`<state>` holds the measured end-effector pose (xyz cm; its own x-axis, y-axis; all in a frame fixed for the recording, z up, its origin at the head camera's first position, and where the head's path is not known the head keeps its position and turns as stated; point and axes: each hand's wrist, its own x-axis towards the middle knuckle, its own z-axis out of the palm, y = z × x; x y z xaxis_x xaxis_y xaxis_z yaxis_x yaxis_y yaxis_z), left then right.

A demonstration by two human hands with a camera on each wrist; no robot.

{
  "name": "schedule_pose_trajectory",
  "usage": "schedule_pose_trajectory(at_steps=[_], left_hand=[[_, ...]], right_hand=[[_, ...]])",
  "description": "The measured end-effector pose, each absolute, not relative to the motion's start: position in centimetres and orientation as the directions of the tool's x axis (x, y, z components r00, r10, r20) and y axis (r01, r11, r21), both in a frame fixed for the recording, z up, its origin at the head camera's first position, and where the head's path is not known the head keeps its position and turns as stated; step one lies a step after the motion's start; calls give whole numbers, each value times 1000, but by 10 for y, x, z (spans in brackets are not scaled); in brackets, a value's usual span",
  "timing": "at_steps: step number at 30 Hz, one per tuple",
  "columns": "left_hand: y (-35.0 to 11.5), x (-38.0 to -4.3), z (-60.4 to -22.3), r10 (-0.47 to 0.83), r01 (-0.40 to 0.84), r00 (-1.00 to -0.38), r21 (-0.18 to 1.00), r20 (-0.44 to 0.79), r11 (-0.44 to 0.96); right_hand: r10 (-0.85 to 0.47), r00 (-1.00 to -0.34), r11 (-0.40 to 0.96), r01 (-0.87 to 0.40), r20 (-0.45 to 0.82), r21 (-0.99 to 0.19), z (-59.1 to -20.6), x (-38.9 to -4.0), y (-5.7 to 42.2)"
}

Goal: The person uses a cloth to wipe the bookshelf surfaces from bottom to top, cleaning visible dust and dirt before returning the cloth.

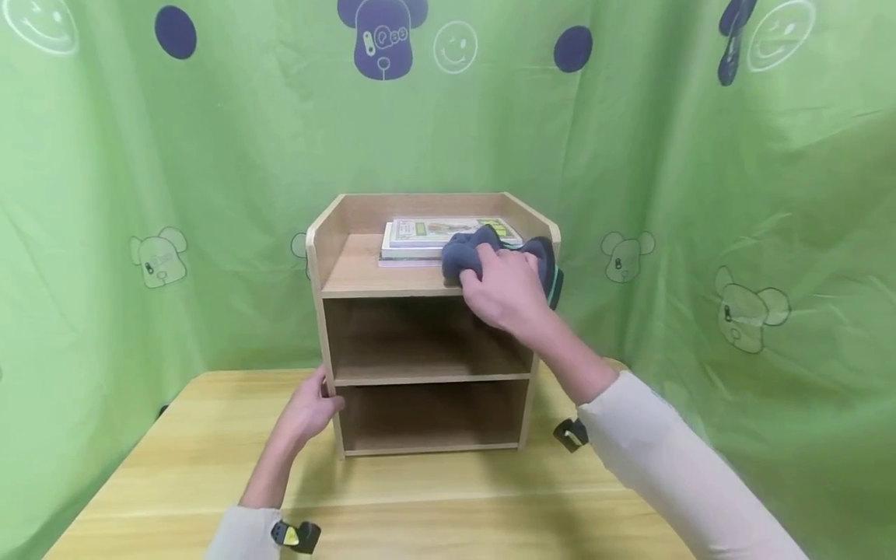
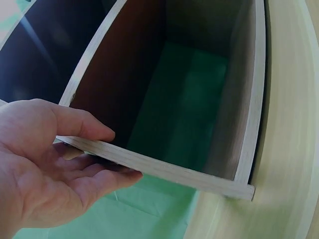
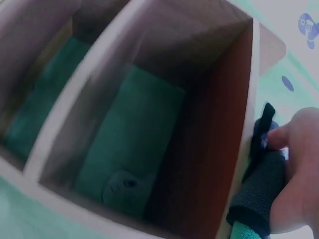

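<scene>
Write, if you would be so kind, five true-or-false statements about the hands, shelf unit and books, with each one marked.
1. The right hand holds a dark blue-grey fabric item with teal trim. True.
2. The left hand grips the left side panel of the light-brown wooden shelf unit. True.
3. Pale-covered, rectangular books lie flat on its top tier. True.
4. The fabric item is inside the bottom compartment. False: it is at the top tier's right end.
5. The unit rests on the floor. False: it stands on a yellow wooden table.
</scene>
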<state>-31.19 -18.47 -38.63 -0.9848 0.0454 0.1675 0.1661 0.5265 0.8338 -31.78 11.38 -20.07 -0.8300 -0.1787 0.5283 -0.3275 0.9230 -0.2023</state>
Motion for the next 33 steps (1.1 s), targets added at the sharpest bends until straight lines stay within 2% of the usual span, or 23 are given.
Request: schedule_pose_trajectory(at_steps=[6, 12, 16, 20, 25, 33], left_hand=[[-185, -313, -387, 35, 175, -982, 831, 185, 528], [-185, -313, -389, 33, 173, -983, 841, 182, 513], [-185, -314, -388, 44, 184, -981, 841, 188, 509], [-185, -315, -387, 39, 185, -980, 831, 193, 524], [-183, -316, -386, 35, 168, -984, 828, 178, 535], [-184, -313, -389, 24, 158, -984, 811, 176, 562]], right_hand=[[-239, -802, 866, -431, 548, -254, -208, -314, 66], [-348, -803, 861, -479, 484, -174, -203, -308, -4], [-363, -809, 868, -474, 463, -147, -202, -307, -29], [-382, -782, 851, -505, 492, -143, -203, -310, -23], [-385, -741, 810, -557, 551, -184, -207, -315, 6], [-323, -782, 828, -507, 534, -241, -208, -319, 79]])
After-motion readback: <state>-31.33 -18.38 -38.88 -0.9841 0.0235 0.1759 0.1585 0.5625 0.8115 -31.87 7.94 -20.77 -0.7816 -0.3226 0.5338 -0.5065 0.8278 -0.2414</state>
